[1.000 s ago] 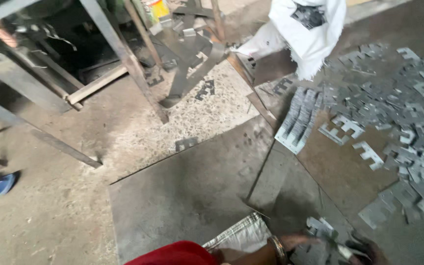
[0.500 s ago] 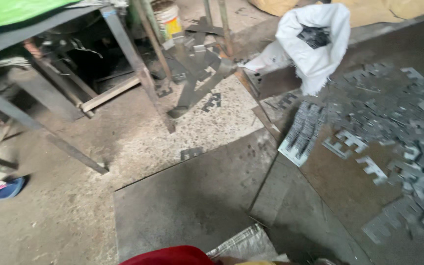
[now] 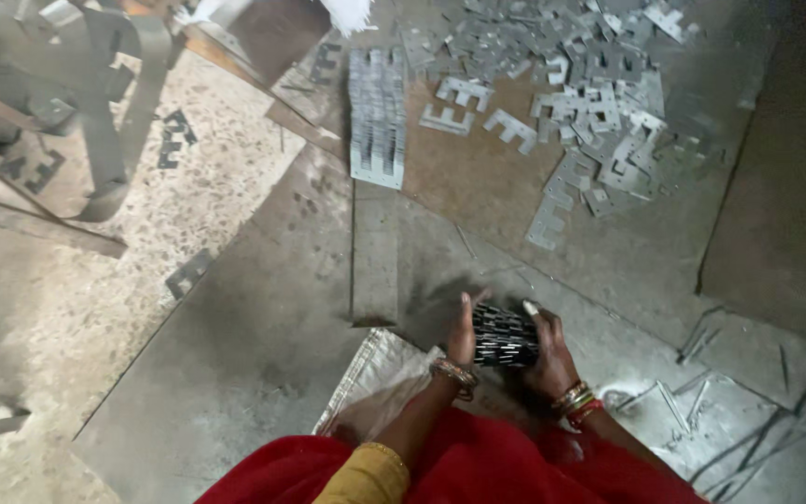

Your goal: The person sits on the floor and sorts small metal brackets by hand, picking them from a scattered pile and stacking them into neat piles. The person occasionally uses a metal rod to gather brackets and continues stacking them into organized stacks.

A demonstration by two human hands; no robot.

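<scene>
Low in the middle of the frame, a stack of thin metal plates [image 3: 506, 336] stands squeezed between left hand [image 3: 463, 338] and right hand [image 3: 547, 353], palms flat on its sides. Probably heavy, stiff and sharp-edged, it's best clamped there. Loose plates [image 3: 599, 103] litter the upper right.

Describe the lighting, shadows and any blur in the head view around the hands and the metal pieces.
Head view: dim, even daylight, no hard glare. The left hand and right hand press a stack of thin metal plates, which throws a soft dark shadow onto the steel sheet to its left. The loose stamped pieces look sharp enough; the frame's upper left corner smears with motion blur.
</scene>
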